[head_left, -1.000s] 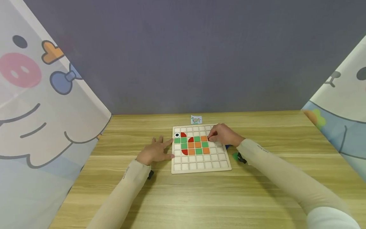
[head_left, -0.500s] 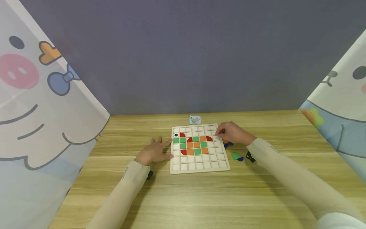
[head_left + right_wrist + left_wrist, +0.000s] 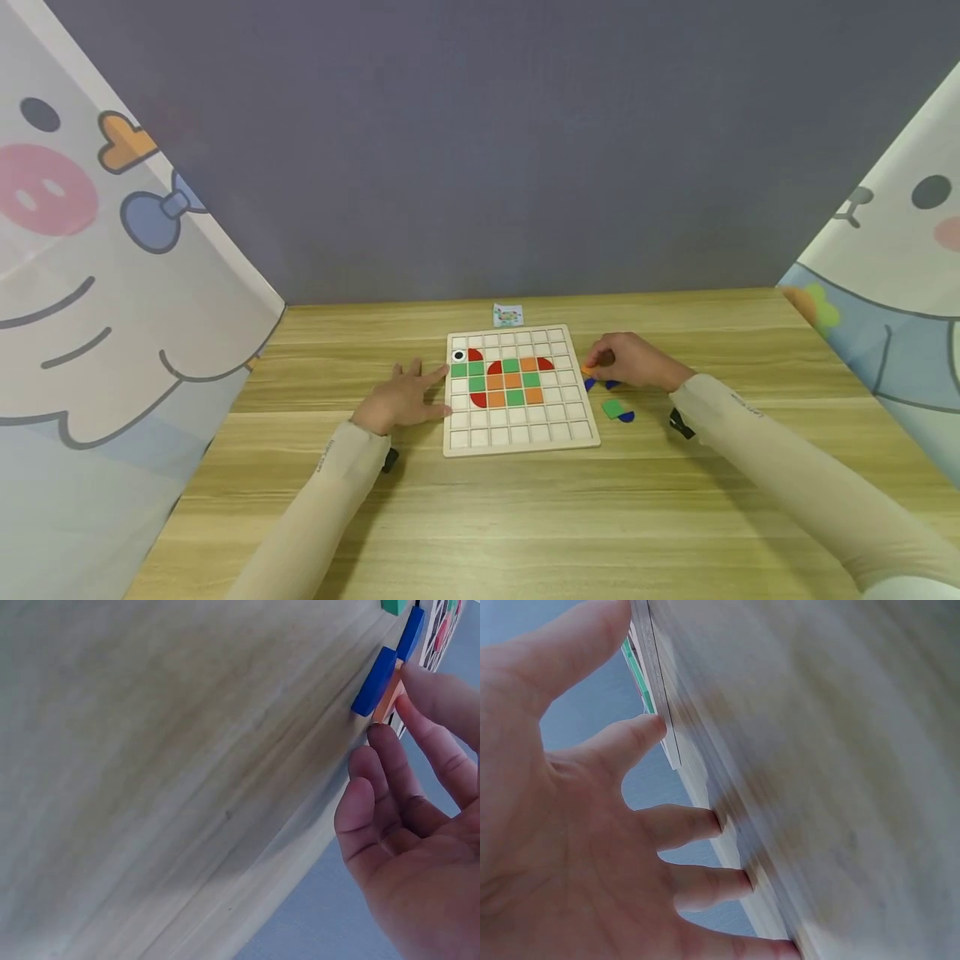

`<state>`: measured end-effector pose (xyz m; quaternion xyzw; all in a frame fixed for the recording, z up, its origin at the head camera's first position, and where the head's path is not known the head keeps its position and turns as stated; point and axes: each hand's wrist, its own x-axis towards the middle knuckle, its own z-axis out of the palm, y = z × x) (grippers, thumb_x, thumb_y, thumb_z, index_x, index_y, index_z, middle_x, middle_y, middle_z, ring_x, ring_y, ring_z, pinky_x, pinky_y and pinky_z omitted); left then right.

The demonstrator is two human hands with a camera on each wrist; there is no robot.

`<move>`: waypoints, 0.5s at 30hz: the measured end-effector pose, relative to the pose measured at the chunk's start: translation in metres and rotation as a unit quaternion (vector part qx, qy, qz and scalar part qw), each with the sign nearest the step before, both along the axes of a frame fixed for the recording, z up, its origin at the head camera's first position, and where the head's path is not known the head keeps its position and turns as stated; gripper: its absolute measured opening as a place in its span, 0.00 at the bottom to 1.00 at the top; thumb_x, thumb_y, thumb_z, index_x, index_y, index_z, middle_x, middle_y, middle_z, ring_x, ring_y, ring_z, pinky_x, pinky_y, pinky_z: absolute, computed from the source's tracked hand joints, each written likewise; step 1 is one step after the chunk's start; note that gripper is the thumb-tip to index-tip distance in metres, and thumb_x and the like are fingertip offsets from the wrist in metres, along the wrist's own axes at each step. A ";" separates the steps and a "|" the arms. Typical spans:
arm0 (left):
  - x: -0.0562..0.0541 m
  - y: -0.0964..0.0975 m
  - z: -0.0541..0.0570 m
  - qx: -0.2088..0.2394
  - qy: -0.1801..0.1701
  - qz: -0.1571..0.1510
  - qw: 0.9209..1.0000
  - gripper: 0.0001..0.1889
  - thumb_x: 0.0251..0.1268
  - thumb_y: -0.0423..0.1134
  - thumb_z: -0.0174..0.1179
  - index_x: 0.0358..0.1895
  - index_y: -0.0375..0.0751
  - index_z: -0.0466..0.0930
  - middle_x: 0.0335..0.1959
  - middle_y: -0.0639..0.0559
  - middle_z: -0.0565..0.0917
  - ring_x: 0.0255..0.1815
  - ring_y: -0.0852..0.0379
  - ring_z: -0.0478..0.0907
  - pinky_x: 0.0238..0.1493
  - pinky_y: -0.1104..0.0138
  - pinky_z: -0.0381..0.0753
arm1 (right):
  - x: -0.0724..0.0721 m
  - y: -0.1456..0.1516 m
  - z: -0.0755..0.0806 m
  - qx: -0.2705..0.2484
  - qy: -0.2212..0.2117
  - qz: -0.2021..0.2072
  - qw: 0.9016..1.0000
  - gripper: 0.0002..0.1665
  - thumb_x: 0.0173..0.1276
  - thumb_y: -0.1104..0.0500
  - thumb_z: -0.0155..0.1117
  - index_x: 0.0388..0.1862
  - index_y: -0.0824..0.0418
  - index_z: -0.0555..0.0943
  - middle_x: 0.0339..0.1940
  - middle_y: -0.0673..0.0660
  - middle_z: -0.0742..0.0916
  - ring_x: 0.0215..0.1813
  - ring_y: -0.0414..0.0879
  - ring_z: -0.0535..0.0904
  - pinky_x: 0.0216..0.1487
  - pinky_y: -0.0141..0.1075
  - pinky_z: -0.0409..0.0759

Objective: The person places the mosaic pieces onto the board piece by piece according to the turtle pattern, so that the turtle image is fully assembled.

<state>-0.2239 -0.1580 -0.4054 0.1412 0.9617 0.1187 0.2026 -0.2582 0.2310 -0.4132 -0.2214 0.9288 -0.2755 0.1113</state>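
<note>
A square wooden grid board [image 3: 521, 436] lies on the table, some cells filled with green, orange and red tiles and one eye tile [image 3: 459, 356]. My left hand [image 3: 401, 402] has its fingers spread on the table, with thumb and index finger at the board's left edge. Right of the board, my right hand [image 3: 636, 360] pinches an orange tile [image 3: 388, 694] between thumb and index finger, the other fingers loosely bent. A blue tile [image 3: 375, 681] lies against the orange one, and a second blue tile [image 3: 410, 634] is just beyond.
A green square tile [image 3: 613, 408] and a blue rounded tile [image 3: 627, 417] lie together right of the board. Behind the board is a small picture card [image 3: 507, 316]. A grey partition [image 3: 525, 167] rises at the table's back edge.
My right hand has let go of a red rounded tile, now in its cell at the row's right end, and moved right off the board to the orange tile. The left hand stays put.
</note>
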 end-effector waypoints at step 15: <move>-0.001 0.000 -0.001 0.000 0.006 -0.005 1.000 0.41 0.60 0.61 0.58 0.75 0.61 0.51 0.73 0.30 0.45 0.68 0.23 0.41 0.50 0.29 0.59 | -0.003 -0.003 -0.001 -0.005 0.043 -0.026 0.999 0.07 0.58 0.63 0.69 0.37 0.60 0.85 0.35 0.52 0.83 0.36 0.44 0.78 0.38 0.40 0.78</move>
